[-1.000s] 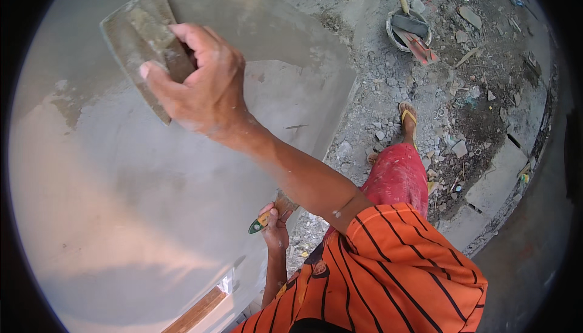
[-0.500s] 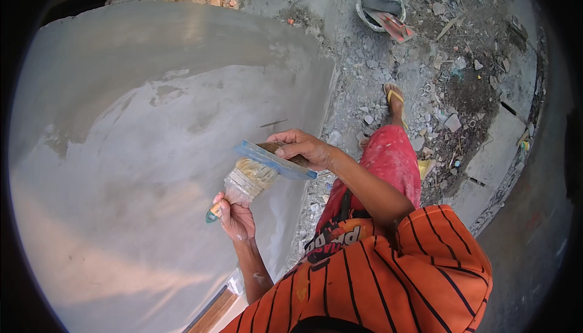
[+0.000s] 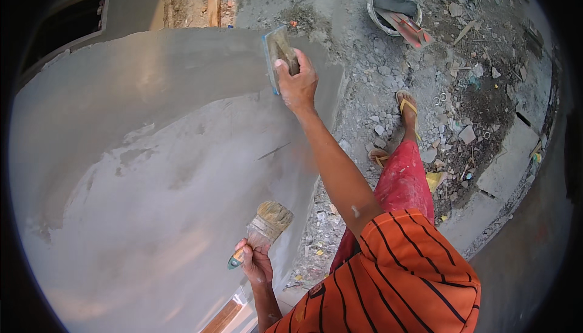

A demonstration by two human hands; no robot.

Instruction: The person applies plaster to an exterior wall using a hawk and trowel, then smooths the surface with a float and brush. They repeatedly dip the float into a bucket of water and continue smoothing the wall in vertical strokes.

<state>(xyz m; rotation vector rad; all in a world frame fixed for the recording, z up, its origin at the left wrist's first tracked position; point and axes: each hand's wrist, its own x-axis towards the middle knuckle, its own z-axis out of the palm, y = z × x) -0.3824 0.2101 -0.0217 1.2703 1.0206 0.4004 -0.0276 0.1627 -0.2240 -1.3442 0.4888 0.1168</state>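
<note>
The float (image 3: pixel 280 54) is at the upper right part of the grey plastered wall (image 3: pixel 176 169), its long axis running nearly up and down the view, the top end leaning a little left. Its blue-edged flat side faces left and its handle side faces right, where the right hand (image 3: pixel 296 81) grips the handle between thumb and fingers; whether the flat face touches the wall I cannot tell. Well below it, the brush (image 3: pixel 262 231) lies slantwise, bristles pointing up and right, the green-tipped handle end down and left. The left hand (image 3: pixel 257 264) is closed round that handle, in front of the wall's lower right part. Right of the wall, a foot in a yellow sandal (image 3: pixel 408 107) stands on rubble-strewn ground (image 3: pixel 382 78). Beyond it, a bucket (image 3: pixel 373 20) holds tools, one with a red-and-grey blade pointing down and right.
</note>
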